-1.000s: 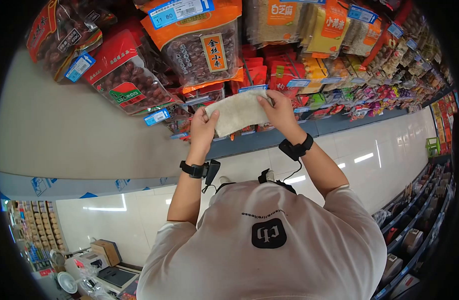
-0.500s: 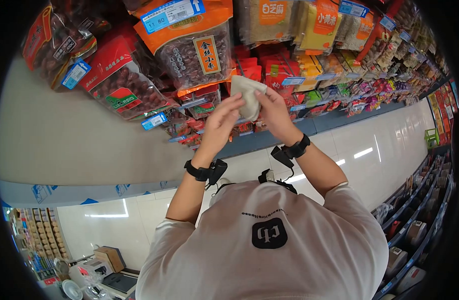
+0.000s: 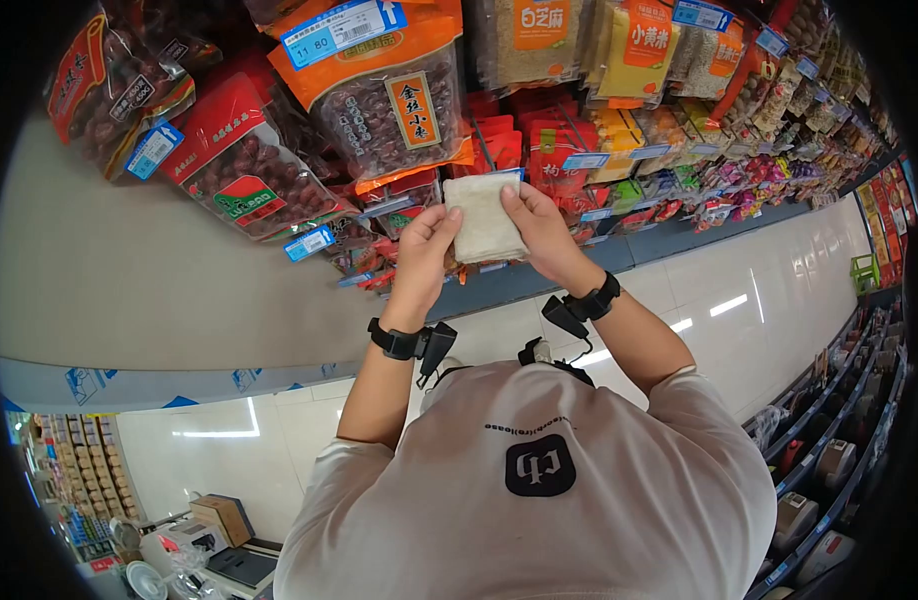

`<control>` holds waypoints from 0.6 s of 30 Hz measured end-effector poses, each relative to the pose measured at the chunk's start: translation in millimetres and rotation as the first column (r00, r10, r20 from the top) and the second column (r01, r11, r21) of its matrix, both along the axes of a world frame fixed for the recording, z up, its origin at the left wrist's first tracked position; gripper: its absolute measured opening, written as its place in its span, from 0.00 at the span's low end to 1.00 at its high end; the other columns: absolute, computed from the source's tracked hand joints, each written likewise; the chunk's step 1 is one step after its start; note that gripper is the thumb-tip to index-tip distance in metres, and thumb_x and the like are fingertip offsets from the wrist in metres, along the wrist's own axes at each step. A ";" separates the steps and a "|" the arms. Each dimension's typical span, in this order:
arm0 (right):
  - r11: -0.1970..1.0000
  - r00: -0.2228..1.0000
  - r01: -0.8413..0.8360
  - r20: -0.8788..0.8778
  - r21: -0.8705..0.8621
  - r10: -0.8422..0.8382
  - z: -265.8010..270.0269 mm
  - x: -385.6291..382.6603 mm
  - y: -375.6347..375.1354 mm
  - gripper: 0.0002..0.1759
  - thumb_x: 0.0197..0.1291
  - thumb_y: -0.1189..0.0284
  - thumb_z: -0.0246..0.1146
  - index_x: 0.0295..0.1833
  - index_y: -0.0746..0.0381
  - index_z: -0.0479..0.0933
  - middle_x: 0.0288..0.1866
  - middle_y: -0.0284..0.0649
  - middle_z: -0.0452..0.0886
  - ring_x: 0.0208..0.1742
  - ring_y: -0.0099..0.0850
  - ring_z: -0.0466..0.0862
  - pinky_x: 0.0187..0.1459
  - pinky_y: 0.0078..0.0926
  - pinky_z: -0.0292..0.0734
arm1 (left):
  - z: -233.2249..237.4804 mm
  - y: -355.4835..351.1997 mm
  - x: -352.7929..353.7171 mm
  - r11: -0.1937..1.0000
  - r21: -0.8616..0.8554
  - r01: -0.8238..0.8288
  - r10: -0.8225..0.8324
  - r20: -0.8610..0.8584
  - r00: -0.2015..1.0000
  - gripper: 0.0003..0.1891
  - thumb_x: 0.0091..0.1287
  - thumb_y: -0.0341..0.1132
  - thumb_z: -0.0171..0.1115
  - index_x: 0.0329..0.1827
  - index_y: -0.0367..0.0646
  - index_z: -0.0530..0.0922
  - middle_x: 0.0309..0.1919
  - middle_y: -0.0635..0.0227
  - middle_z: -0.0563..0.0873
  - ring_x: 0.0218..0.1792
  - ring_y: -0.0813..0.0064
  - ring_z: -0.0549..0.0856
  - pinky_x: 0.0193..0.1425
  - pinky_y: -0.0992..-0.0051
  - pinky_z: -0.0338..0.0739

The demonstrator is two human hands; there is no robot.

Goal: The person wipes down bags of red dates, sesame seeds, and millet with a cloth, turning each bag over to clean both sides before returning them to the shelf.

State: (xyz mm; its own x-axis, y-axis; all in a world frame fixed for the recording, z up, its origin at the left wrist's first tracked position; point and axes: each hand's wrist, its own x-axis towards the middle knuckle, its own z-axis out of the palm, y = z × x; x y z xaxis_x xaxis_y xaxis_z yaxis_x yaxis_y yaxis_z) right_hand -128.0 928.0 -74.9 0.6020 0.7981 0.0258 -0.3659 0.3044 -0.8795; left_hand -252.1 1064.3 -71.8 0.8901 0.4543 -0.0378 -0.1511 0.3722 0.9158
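Note:
A folded off-white cloth, squared off into a flat pad, is held up in front of the hanging goods. My left hand grips its left edge, thumb on the near face and the other fingers behind. On the opposite edge, my right hand pinches it the same way. Beyond the cloth hang red packets, partly hidden by it. Just above left is a large orange bag of dried dates with a blue price tag.
More date bags hang at the left against a grey panel. Bags of grain and small packets run off to the right. Dark shelves stand at the lower right, with glossy floor tiles between. Boxes and equipment sit lower left.
The cloth was crumpled and tilted; now it is a flat, neat square. My left hand has turned from loosely spread fingers to gripping its edge, and my right hand still holds it.

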 end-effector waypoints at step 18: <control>0.999 0.999 -0.046 -0.014 0.028 0.046 42.3 35.9 3.9 0.22 0.72 0.68 0.63 0.66 0.66 0.71 0.61 0.40 0.81 0.58 0.27 0.83 0.59 0.30 0.80 | -17.5 66.4 -4.2 0.733 0.505 -0.455 0.441 0.156 0.884 0.19 0.73 0.32 0.63 0.63 0.38 0.73 0.56 0.61 0.81 0.57 0.72 0.81 0.63 0.71 0.76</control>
